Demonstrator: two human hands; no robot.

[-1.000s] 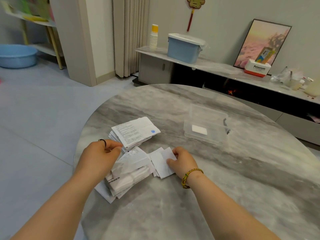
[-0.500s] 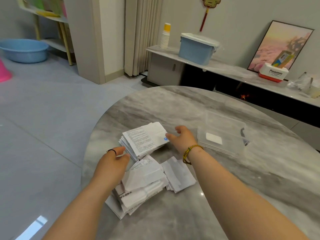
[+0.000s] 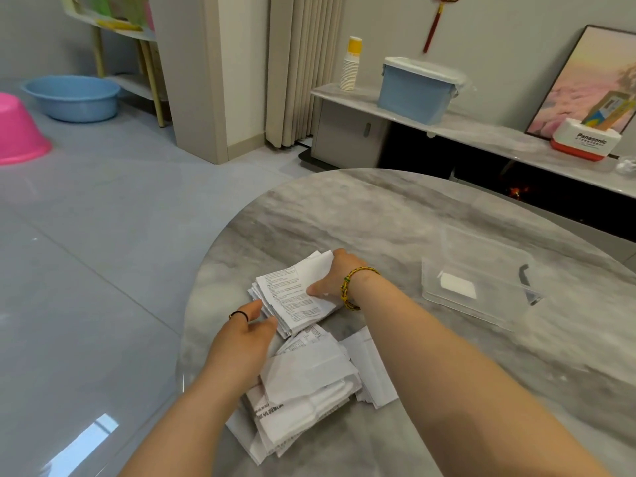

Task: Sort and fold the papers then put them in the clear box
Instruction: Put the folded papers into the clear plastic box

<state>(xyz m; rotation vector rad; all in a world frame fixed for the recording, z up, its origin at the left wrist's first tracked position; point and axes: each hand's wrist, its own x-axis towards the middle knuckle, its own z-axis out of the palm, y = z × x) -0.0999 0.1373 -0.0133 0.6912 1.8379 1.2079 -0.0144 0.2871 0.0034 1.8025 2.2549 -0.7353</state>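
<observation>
A stack of printed papers (image 3: 287, 299) lies on the round marble table (image 3: 395, 215). My right hand (image 3: 335, 280) grips the stack's right side, thumb on top and fingers curled around its far edge. My left hand (image 3: 244, 342) sits at the stack's near left corner, fingers straight and touching it. A looser pile of folded papers (image 3: 306, 383) lies in front, partly under my left hand. Smaller white slips (image 3: 370, 370) sit to its right. The clear box (image 3: 478, 280) stands open to the right with one white folded paper (image 3: 457, 285) inside.
The table's left edge curves close to the paper piles. Beyond the table a low marble shelf (image 3: 481, 136) carries a blue lidded bin (image 3: 418, 89), stacked cups (image 3: 350, 65) and a Panasonic box (image 3: 585, 139). Blue (image 3: 72, 96) and pink (image 3: 17, 132) basins sit on the floor.
My right hand left the small white slips, reached forward and took hold of the printed stack. My left hand shifted from the loose pile up to the stack's near corner.
</observation>
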